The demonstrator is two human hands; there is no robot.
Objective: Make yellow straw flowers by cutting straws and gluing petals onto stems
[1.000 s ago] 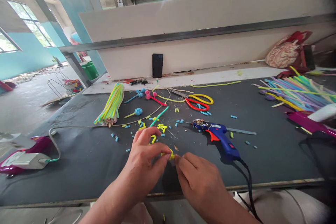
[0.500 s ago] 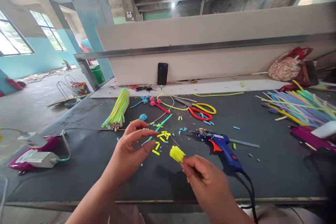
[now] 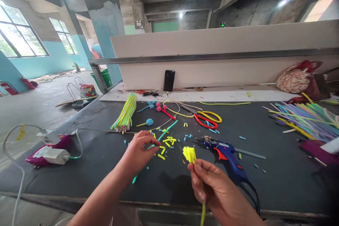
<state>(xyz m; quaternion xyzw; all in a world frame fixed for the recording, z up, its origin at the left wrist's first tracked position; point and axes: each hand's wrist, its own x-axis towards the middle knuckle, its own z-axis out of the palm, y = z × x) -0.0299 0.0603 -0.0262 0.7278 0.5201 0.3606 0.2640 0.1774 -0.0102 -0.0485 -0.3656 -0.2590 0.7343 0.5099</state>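
Note:
My right hand (image 3: 212, 180) is closed round a yellow-green chenille stem whose top carries a bright yellow tuft of short pieces (image 3: 189, 154). The stem's lower end hangs below my fingers. My left hand (image 3: 143, 148) hovers left of the tuft, thumb and index fingertips brought together; anything between them is too small to make out. Behind that hand runs a teal chenille stem (image 3: 169, 128), partly hidden by it. Short yellow cut pieces (image 3: 168, 143) lie scattered just beyond its fingertips. A blue glue gun (image 3: 229, 157) with a red trigger rests right of the tuft.
Red-and-yellow-handled scissors (image 3: 208, 119) lie behind the glue gun. Chenille stem bundles stand at left (image 3: 125, 113) and far right (image 3: 312, 116). A purple power strip (image 3: 47, 152) with cables sits at left. A phone (image 3: 168, 80) leans against the back panel.
My left thumb and index finger have come together. My right hand has turned the tuft more upright, bringing its stem into view. The camera view has shifted slightly.

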